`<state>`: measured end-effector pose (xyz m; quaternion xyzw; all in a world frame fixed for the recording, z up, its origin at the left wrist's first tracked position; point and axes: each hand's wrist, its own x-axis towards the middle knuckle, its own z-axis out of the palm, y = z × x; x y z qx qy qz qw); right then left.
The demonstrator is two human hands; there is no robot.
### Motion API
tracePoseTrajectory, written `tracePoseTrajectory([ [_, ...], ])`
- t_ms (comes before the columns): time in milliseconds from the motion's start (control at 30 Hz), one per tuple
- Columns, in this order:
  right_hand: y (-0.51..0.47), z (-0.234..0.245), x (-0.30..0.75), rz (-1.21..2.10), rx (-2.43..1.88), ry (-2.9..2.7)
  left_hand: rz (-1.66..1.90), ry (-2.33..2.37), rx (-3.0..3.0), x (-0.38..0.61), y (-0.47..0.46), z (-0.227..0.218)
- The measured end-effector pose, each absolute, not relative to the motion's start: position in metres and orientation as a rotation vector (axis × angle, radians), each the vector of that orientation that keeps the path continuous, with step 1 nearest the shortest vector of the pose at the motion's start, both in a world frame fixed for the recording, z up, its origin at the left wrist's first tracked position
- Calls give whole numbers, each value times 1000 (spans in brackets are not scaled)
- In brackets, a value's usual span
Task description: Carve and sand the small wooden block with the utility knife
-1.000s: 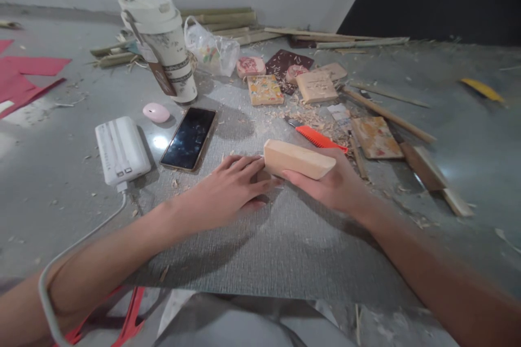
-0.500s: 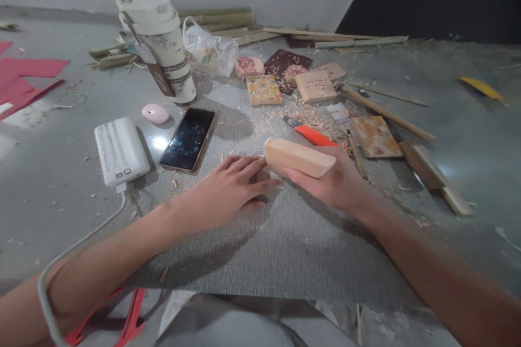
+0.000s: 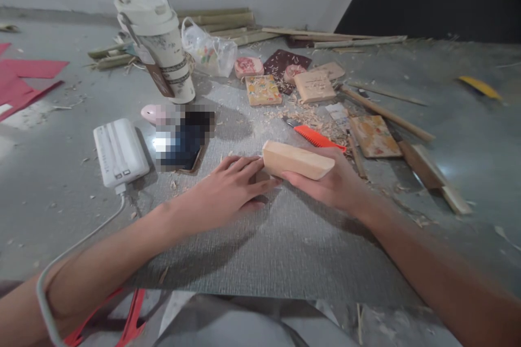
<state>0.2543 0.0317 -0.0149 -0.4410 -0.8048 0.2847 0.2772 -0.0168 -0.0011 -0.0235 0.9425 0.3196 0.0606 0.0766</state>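
A pale wooden block (image 3: 297,160) stands tilted on edge in my right hand (image 3: 336,187), with the thumb along its near side and the other fingers hidden behind it. Its left end meets the fingertips of my left hand (image 3: 238,187). That hand lies low over the grey mat (image 3: 260,260), fingers stretched and spread. Between its fingers and the block shows part of a small flat piece (image 3: 262,174), too covered to name. Just beyond my right hand lies an orange-handled knife (image 3: 315,136) among wood shavings.
Left are a white power bank (image 3: 121,152) with its cable over my left forearm, a partly pixelated phone (image 3: 191,141) and a tall tumbler (image 3: 163,43). Behind stand carved blocks (image 3: 314,87) and a plastic bag (image 3: 211,51). A wooden-handled cleaver (image 3: 421,168) lies right.
Both hands hold nearly the same pose. The wooden block's near edge sits very slightly lower and further left, along with a small shift of the whole view.
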Motion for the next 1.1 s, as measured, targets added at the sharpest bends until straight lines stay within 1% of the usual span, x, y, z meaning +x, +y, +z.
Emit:
tracePoseTrajectory([
  [233,32,-15,255,723,-1175,-2186,191,953,2813,-17,0,-23],
  [733,31,-14,255,752,-1198,-2213,163,971,2839,-17,-1,-24],
  [967,29,-13,251,700,-1301,-2187,199,961,2799,-17,-1,-23],
  [1100,27,-14,250,708,-1276,-2218,167,958,2791,-17,-2,-20],
])
